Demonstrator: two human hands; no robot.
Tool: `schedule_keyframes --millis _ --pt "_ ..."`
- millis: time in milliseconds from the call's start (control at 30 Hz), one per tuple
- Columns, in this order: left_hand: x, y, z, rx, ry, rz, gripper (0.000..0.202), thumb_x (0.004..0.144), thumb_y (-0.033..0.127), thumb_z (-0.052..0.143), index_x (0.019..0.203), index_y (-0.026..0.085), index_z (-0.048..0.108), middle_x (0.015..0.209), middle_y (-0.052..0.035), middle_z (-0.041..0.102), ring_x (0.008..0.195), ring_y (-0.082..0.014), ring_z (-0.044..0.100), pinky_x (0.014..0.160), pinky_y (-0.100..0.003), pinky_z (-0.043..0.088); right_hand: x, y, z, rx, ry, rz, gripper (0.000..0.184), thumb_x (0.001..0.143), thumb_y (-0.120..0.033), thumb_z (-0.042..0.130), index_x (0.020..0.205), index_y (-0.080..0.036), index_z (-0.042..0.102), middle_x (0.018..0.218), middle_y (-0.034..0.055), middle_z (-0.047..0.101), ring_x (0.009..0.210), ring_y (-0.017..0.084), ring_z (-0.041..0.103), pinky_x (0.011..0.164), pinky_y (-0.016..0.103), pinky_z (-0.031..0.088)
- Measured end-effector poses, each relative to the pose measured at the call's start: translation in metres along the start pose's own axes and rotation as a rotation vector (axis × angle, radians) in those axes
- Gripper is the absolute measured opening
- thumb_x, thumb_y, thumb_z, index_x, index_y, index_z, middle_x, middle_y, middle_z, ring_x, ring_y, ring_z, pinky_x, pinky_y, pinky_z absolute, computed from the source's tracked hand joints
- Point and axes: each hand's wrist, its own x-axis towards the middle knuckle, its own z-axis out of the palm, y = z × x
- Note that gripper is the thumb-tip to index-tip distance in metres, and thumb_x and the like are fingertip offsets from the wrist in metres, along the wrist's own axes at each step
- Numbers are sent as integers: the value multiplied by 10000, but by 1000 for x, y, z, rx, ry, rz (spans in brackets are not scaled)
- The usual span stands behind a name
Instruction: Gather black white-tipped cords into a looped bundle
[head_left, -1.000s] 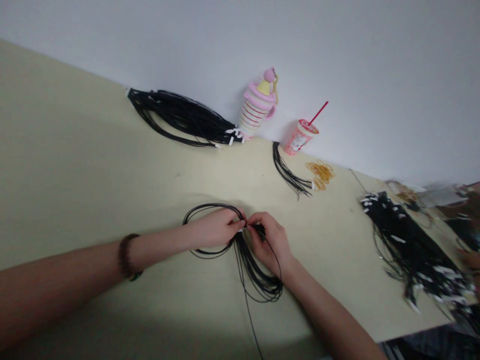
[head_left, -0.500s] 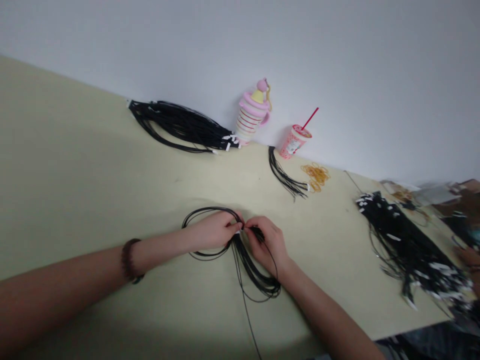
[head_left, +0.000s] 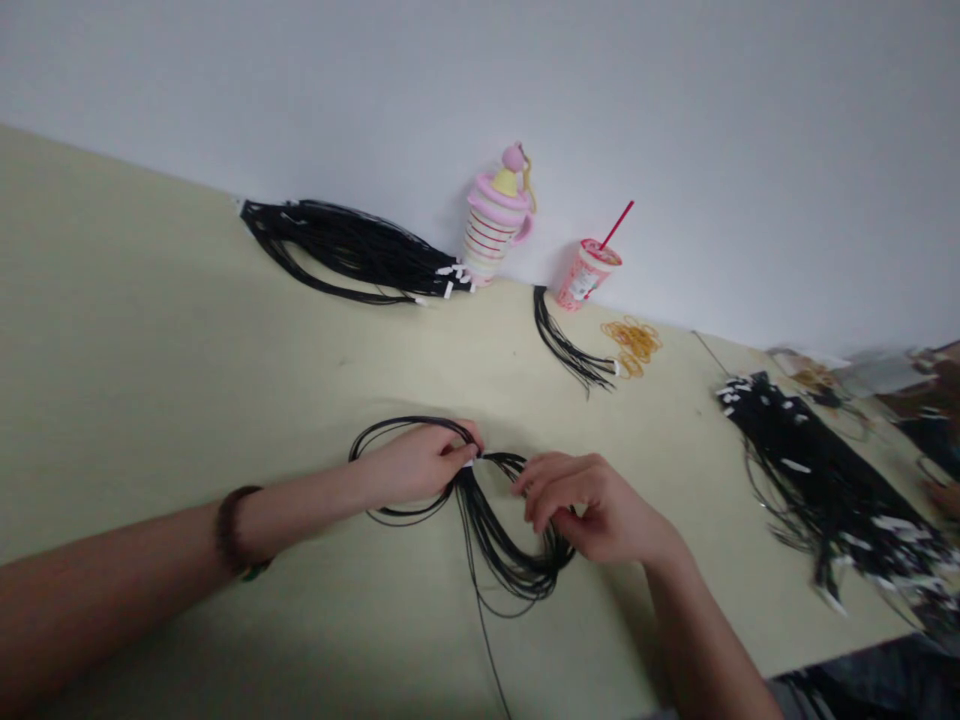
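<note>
My left hand pinches the white-tagged ends of a bunch of thin black cords that loop out on the pale table. A dark bead bracelet sits on that wrist. My right hand hovers just right of the pinch, above the cord loops, its fingers curled loosely and apart from the left hand. I see nothing held in it.
A thick bundle of black cords lies by the wall next to a pink striped bottle and a cup with a red straw. A small cord bunch, yellow rubber bands and a big cord pile lie to the right.
My right hand has let go of the cord ends and drawn away to the right. The left hand keeps its pinch in place.
</note>
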Motion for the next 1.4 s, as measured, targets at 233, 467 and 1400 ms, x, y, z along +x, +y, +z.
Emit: schedule_keyframes --millis 233,467,1400 --pt "-3 6 -2 9 -6 -9 268 847 338 345 888 196 568 792 10 579 736 -121 515 677 -199 359 -5 -22 9 -419 -23 236 190 706 -45 415 694 -151 573 698 42 579 717 135 523 684 279 421" --pt "-2 6 -3 12 -14 -18 271 842 347 349 894 193 566 805 12 583 773 -126 521 700 -192 363 7 -31 36 73 108 274 167 688 -45 426 710 -161 544 662 -25 533 596 51 465 558 159 358" --pt "-7 6 -7 8 -69 -40 292 857 350 338 921 199 579 836 3 591 786 -125 524 722 -194 371 -1 3 18 343 793 85 105 752 -184 594 815 -221 670 821 28 584 702 79 559 557 204 468"
